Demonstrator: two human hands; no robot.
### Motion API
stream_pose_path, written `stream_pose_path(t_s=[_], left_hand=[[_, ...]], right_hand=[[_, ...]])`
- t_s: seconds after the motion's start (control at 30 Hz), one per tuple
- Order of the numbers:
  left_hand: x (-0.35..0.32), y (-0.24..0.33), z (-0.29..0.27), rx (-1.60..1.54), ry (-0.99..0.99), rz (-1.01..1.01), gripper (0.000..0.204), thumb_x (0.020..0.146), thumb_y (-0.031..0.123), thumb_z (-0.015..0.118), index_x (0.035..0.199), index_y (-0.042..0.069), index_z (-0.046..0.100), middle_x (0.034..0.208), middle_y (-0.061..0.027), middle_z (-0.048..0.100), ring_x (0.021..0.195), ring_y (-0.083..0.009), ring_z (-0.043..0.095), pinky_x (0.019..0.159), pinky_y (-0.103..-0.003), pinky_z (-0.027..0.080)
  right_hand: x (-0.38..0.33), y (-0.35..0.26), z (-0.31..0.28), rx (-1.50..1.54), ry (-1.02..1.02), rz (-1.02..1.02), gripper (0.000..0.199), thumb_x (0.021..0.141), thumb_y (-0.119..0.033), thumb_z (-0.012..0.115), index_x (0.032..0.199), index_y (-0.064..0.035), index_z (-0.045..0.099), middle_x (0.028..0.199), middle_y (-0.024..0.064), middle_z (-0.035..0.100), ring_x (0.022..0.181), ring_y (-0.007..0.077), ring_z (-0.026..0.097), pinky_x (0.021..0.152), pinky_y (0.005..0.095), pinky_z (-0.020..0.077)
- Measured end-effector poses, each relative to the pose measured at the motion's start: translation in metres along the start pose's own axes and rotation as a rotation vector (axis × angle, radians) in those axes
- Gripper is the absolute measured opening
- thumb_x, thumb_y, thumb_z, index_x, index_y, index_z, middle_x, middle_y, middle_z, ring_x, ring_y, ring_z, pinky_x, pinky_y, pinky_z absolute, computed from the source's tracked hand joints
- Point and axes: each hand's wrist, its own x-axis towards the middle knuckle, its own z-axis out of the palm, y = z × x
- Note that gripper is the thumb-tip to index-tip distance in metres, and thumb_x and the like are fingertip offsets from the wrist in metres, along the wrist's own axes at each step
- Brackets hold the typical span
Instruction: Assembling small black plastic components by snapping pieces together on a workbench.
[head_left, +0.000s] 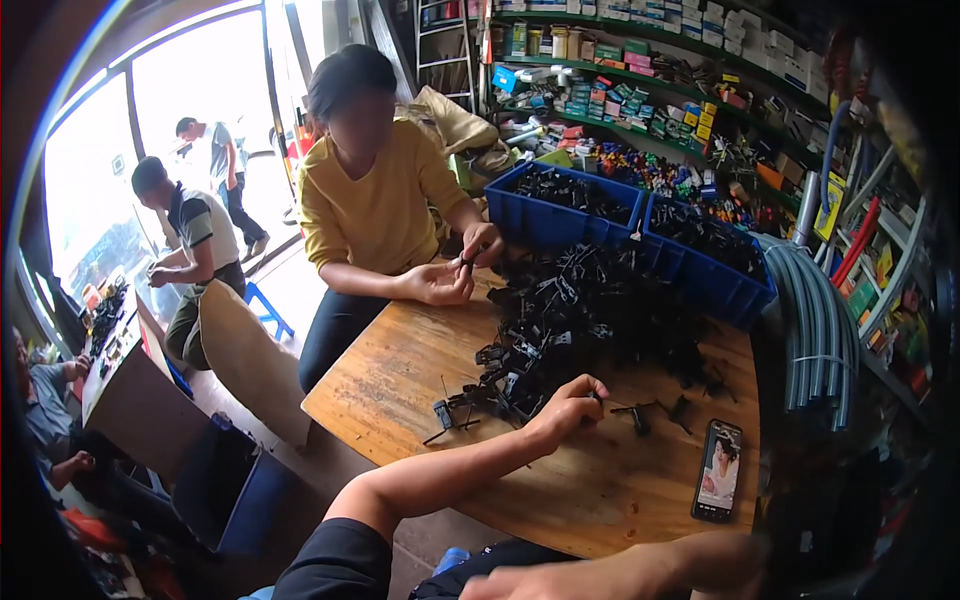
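Note:
My left hand (566, 412) is closed over the wooden table (385, 375), at the near edge of a heap of small black plastic parts (600, 300). Something small and dark shows at its fingertips, too little of it to name. Low in the picture, my right hand (535, 583) reaches across in front of my body from the right, smeared by motion, its fingers partly cut off by the lower edge. A few loose black parts (640, 418) lie just right of my left hand. Another black part with thin arms (443, 412) sits toward the table's left edge.
A phone (718, 470) with a lit screen lies at the table's right. Two blue crates (565, 232) of black parts stand behind the heap. Across the table a co-worker in yellow (385, 200) handles a small dark piece. Grey pipes (815, 335) stand at the right.

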Motion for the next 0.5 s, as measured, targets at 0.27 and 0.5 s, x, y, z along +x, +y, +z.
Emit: stream_pose_path(t_s=[0.27, 0.5], left_hand=[[0.002, -0.005, 0.005, 0.033, -0.054, -0.037, 0.024, 0.071, 0.003, 0.053, 0.094, 0.005, 0.048, 0.07, -0.0023, 0.049, 0.057, -0.0099, 0.047, 0.053, -0.022, 0.036], [0.003, -0.01, 0.0, 0.069, -0.09, -0.061, 0.027, 0.072, 0.003, 0.054, 0.098, 0.005, 0.049, 0.071, -0.0013, 0.051, 0.059, -0.0086, 0.046, 0.053, -0.021, 0.035]], right_hand=[[-0.004, 0.002, 0.005, -0.072, 0.106, -0.014, 0.033, 0.079, -0.021, 0.063, 0.109, -0.0101, 0.061, 0.116, 0.014, 0.054, 0.098, 0.0296, 0.05, 0.086, 0.0418, 0.0407], [-0.001, 0.001, -0.001, 0.049, 0.246, -0.035, 0.031, 0.077, -0.02, 0.062, 0.106, -0.0066, 0.062, 0.112, 0.013, 0.056, 0.094, 0.0299, 0.051, 0.083, 0.0402, 0.0428]])
